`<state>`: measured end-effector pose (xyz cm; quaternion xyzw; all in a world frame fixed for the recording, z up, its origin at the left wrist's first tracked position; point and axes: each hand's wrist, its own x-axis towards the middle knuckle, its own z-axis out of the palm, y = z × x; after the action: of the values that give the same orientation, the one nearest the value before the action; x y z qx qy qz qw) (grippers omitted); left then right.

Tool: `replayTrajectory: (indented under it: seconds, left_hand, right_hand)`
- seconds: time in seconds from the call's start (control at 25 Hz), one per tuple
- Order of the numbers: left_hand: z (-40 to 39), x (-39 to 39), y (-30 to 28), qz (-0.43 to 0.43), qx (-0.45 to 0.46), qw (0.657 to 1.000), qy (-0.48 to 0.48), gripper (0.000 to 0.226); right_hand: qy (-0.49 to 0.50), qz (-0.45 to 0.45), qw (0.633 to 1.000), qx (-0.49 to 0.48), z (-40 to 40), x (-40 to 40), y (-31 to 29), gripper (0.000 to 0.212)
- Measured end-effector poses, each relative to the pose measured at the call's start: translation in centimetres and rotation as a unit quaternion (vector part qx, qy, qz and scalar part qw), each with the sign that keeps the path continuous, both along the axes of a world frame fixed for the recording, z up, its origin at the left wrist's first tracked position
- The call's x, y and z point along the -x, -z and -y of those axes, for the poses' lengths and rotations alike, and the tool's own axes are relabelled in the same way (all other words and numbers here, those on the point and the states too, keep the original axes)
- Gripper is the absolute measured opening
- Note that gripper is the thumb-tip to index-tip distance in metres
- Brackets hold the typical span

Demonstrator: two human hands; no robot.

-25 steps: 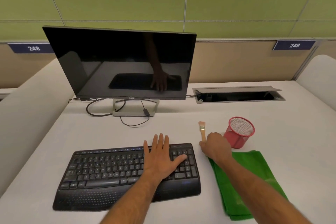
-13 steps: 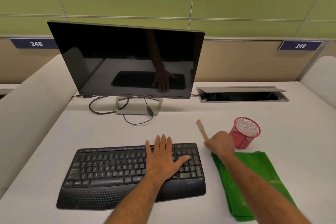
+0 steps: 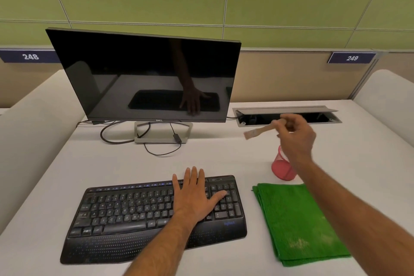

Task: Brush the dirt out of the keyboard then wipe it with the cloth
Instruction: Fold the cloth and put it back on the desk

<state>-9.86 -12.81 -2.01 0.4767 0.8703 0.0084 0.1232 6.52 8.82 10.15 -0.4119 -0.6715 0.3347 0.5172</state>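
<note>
Left hand (image 3: 195, 195) lies flat on the keyboard's (image 3: 154, 215) right half, fingers straight and together, thumb splayed; right hand (image 3: 295, 134) pinches the brush (image 3: 261, 129) in midair behind the keyboard. Green cloth (image 3: 298, 222) sits folded just right of the keyboard.

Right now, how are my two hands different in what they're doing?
The left hand lies flat with straight fingers on the keyboard; the right hand is raised above the desk. The left hand holds nothing; the right hand pinches the brush, bristles pointing left. Both are bare.
</note>
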Motion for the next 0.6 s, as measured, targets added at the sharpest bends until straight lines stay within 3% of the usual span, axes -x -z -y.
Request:
replayTrajectory:
  seconds: [0.2,0.6]
  left_hand:
    - [0.0,0.0,0.1,0.000,0.001,1.000,0.000,0.116]
    - [0.0,0.0,-0.1,-0.001,0.005,1.000,0.002,0.115]
  right_hand:
    - [0.049,0.014,0.997,-0.063,-4.1,-3.2,-1.9,0.024]
    - [0.054,0.171,0.984,0.013,-5.0,-6.2,2.8,0.027]
